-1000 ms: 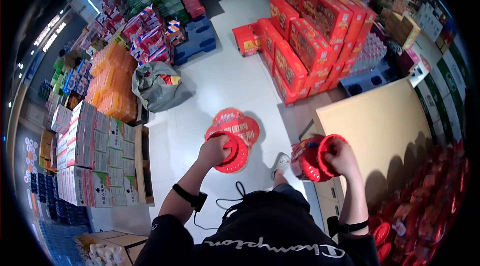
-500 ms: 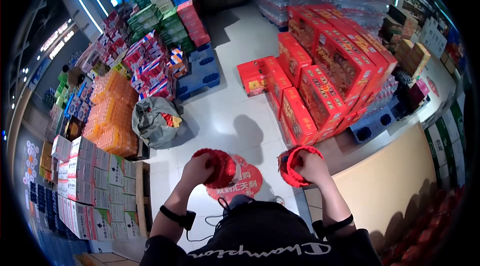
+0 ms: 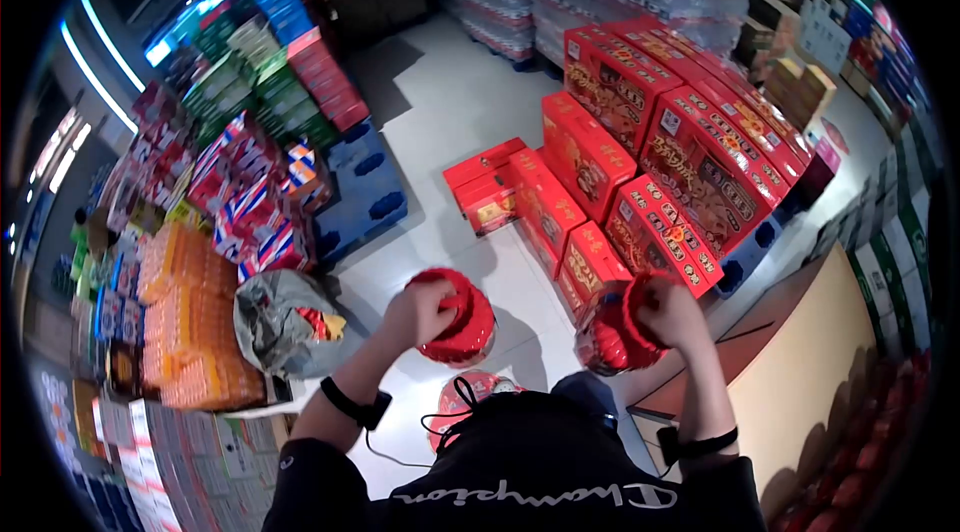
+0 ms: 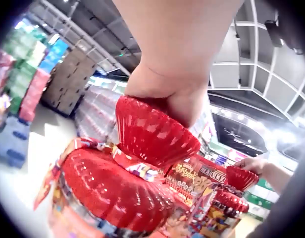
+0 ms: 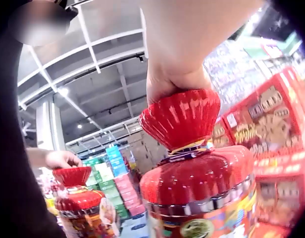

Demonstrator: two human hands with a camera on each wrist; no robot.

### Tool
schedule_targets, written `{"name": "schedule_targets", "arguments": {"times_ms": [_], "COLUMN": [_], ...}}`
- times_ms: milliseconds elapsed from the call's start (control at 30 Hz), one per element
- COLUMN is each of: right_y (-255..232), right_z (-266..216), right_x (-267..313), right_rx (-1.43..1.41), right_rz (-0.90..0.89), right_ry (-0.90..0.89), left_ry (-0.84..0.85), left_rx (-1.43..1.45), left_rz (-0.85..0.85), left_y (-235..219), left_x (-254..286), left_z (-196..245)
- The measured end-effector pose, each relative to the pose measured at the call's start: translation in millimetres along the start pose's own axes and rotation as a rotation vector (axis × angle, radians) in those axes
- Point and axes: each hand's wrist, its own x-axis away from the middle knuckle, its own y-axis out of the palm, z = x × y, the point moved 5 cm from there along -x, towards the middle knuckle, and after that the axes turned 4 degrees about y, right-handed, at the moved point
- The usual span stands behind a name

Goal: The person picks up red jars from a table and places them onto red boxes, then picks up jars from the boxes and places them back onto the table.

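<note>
My left hand grips the flared red neck of a jar, fingers tucked inside the ruffled rim. In the left wrist view this jar's shiny red lid has a patterned ribbon tied round its neck and a colourful printed body below. A second, similar jar hangs from my right hand, held by its flared red top in the same way. Printed labels wrap its body in the right wrist view. Both jars hang upright above the floor, apart from each other.
Stacked red gift boxes stand ahead on the right. A wooden counter is by my right side. To the left are a grey bag, orange bottle packs and a blue pallet. A round red floor sticker lies below.
I have moved forward, so the red boxes are nearer and the counter has slid back to the lower right. Both jars stay in my hands throughout, the right one away from the counter's side.
</note>
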Motion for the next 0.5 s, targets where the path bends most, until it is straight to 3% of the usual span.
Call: {"name": "schedule_targets", "arguments": {"times_ms": [133, 200, 300, 400, 433, 500], "right_y": [-81, -121, -176, -239, -259, -298], "right_z": [-36, -49, -63, -70, -70, -65], "right_x": [-43, -65, -102, -149, -165, -203], "right_rx": [-0.073, -0.045, 0.067, 0.091, 0.076, 0.171], "right_rz": [0.173, 0.253, 0.364, 0.47, 0.489, 0.585], "right_ry": [-0.038, -0.009, -0.062, -0.063, -0.004, -0.074], "left_ry": [0.183, 0.324, 0.325, 0.474, 0.461, 0.423], "left_rx": [-0.105, -0.135, -0.202, -0.081, -0.089, -0.042], "left_rz": [-0.101, -0.017, -0.059, 0.078, 0.075, 0.067], "left_y": [-75, -104, -146, -189, -201, -220], "left_x": [-117, -175, -262, -340, -368, -433], "left_z": [13, 20, 31, 43, 46, 43]}}
